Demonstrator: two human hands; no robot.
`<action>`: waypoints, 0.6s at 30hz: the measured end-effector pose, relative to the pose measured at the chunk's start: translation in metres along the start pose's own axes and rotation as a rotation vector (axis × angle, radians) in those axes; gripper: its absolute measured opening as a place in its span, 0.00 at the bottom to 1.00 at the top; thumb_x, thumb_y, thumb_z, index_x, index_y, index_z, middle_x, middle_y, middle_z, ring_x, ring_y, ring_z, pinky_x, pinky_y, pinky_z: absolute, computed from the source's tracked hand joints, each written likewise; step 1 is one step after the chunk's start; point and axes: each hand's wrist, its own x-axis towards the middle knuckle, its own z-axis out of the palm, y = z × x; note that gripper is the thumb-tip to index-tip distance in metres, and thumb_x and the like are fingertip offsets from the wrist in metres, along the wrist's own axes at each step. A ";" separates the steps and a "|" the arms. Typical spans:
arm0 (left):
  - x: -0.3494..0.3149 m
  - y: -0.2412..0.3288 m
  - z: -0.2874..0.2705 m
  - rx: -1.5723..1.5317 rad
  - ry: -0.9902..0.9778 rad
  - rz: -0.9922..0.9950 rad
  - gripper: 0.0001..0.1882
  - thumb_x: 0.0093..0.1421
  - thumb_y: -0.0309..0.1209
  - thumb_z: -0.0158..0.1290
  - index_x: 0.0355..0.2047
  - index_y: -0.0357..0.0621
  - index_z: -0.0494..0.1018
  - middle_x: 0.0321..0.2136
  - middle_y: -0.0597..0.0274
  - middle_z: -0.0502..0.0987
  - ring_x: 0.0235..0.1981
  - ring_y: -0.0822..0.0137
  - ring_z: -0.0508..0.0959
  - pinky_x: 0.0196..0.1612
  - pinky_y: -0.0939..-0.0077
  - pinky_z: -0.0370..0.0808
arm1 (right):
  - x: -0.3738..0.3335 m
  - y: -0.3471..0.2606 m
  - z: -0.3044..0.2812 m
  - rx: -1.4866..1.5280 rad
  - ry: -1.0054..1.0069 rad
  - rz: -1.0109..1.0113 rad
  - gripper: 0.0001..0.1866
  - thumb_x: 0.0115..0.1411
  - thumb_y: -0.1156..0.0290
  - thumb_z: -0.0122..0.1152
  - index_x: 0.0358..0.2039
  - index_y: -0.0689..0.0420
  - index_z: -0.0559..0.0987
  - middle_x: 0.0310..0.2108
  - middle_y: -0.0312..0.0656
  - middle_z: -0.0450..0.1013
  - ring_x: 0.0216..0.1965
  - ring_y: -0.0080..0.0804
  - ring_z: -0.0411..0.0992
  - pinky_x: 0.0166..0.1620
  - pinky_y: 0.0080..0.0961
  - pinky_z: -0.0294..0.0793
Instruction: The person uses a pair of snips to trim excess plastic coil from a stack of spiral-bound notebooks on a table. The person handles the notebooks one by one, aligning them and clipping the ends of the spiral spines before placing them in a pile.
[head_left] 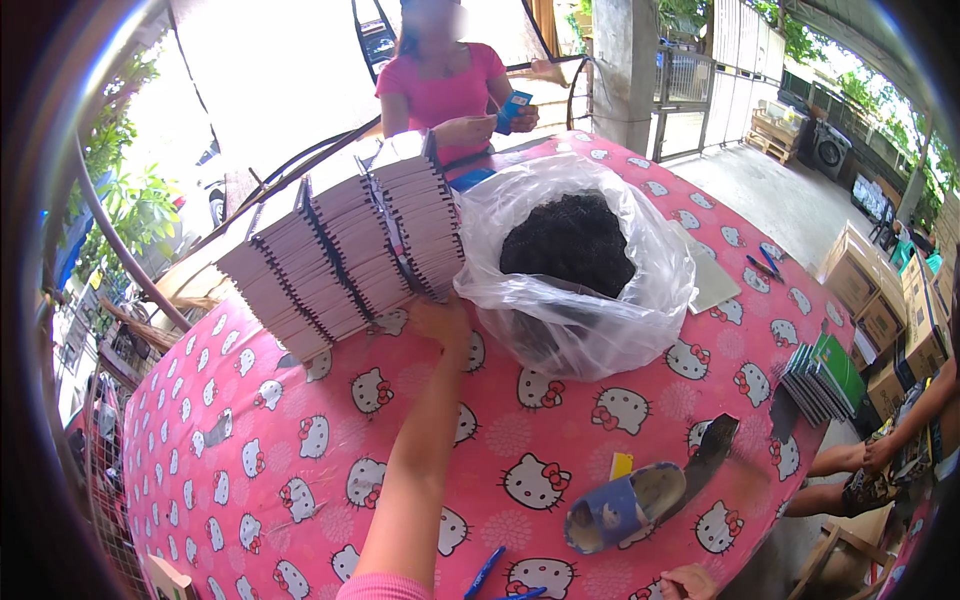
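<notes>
My left hand (440, 325) reaches to the lower right corner of tall stacks of spiral-bound notebooks (365, 235) with black coils. Its fingers touch the bottom of the stack, and their tips are hidden. Just right of it sits a clear plastic bag (590, 335), its mouth spread around a black, tangled-looking mass (568, 243). Only part of my right hand (690, 581) shows at the lower edge, near a blue slide sandal (612, 512); whether it holds anything is out of sight. Between my arms lie blue pens (485, 572).
A pink patterned cover (540, 430) spreads over the table, with a dark torn patch (712, 445) at right. Beyond are blue-handled pliers (766, 262) and green-covered notebooks (825, 375). Across stands a person in pink (445, 85) holding a blue packet. Another person sits at right by cardboard boxes (865, 275).
</notes>
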 end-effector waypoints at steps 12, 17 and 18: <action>0.008 -0.011 0.015 -0.587 -0.781 0.290 0.25 0.65 0.40 0.45 0.58 0.40 0.64 0.56 0.57 0.68 0.54 0.64 0.67 0.56 0.71 0.64 | 0.003 -0.006 0.003 0.002 -0.018 -0.018 0.06 0.53 0.79 0.62 0.33 0.62 0.78 0.29 0.47 0.75 0.30 0.43 0.73 0.34 0.34 0.73; 0.019 0.003 -0.001 -0.052 -0.694 0.463 0.19 0.60 0.37 0.47 0.48 0.42 0.72 0.45 0.48 0.76 0.47 0.49 0.75 0.50 0.61 0.69 | 0.004 -0.004 0.003 -0.014 -0.020 0.015 0.06 0.54 0.80 0.62 0.34 0.62 0.78 0.29 0.48 0.74 0.29 0.43 0.73 0.34 0.34 0.72; 0.021 0.003 -0.004 -0.003 -0.664 0.546 0.18 0.59 0.37 0.48 0.46 0.42 0.74 0.43 0.46 0.77 0.45 0.46 0.76 0.48 0.59 0.70 | 0.003 -0.004 0.004 -0.015 -0.023 0.015 0.06 0.54 0.80 0.62 0.34 0.62 0.78 0.29 0.47 0.74 0.29 0.43 0.73 0.34 0.34 0.72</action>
